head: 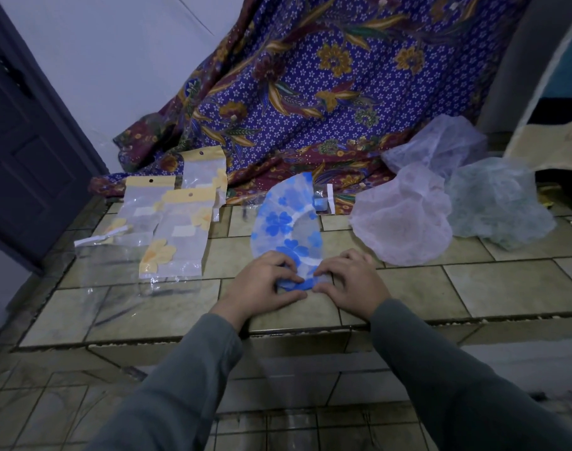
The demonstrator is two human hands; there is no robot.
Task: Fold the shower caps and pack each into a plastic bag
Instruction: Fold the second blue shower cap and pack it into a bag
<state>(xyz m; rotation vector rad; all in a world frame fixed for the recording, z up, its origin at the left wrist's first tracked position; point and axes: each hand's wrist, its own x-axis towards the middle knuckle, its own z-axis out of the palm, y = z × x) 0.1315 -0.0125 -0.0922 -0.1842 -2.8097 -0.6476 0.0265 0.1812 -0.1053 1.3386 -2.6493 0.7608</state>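
Head view: looks down on a tiled ledge (473, 288) with both hands at its near part.
Item in hand: blue-flowered shower cap (286, 222), flattened into a curved band lying on the ledge, its near end under the hands.
Left hand (265, 284): fingers curled, pinching the near end of the cap from the left.
Right hand (351, 281): fingers curled, pinching the same end from the right, just beside the left hand.
Step judged: rolling or folding the cap from the near end towards the far end.
Good practice: keep both thumbs level so the fold runs square; press air out as the fold advances; aim for a packet narrower than a bag mouth.
Bags: yellow-topped plastic bags (177, 232) lie overlapping, left of the cap and near it.
Waiting stock: a pink cap (405, 222), a lilac cap (441, 144) and a green cap (496, 203), bunched together on the right.
Backdrop: patterned cloth (327, 92) draped behind.
Not determinable: how many folds sit under the fingers; whether any bag is already filled; the small packet (323, 198) behind the cap is partly covered.
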